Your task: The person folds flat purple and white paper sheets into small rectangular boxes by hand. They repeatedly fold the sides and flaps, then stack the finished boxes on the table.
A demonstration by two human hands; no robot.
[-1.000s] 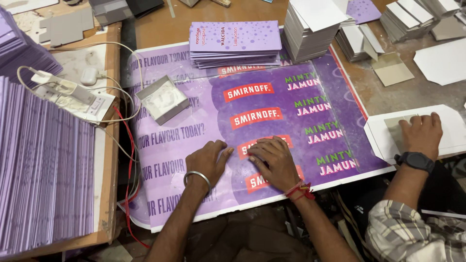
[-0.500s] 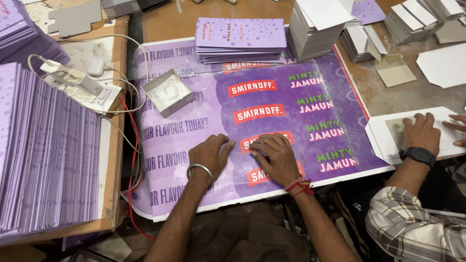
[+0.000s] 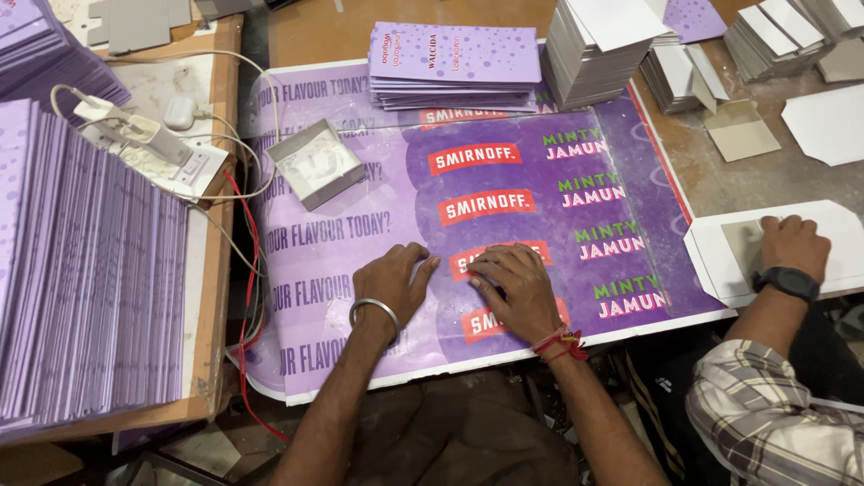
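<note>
- Since the earlier pictures both hands stay flat on the purple sheet (image 3: 360,261); only the view has shifted a little, with the side stacks sliding toward the left edge.
- The left hand (image 3: 393,283) lies palm down, fingers spread, gripping nothing; a metal bangle (image 3: 373,308) circles its wrist.
- The right hand (image 3: 513,288) lies palm down just beside it, fingers loosely spread on a red label, gripping nothing; a red thread (image 3: 560,343) is tied at its wrist.
- The sheet is large, glossy printed paper, purple with red labels and green and white lettering, spread over the wooden bench (image 3: 315,27) right before the person.
- A small open box (image 3: 317,164) of grey card with a white inside rests on the sheet, up and left of the hands; what it holds cannot be told.
- A low stack of purple cards (image 3: 454,63) sits at the sheet's far edge.
- Tall purple stacks (image 3: 81,279) stand on edge at the left, beside a white power strip (image 3: 166,153) with cables.
- A co-worker's hand (image 3: 794,247), with a black watch, presses a white card cut-out (image 3: 720,261) at the right.
</note>
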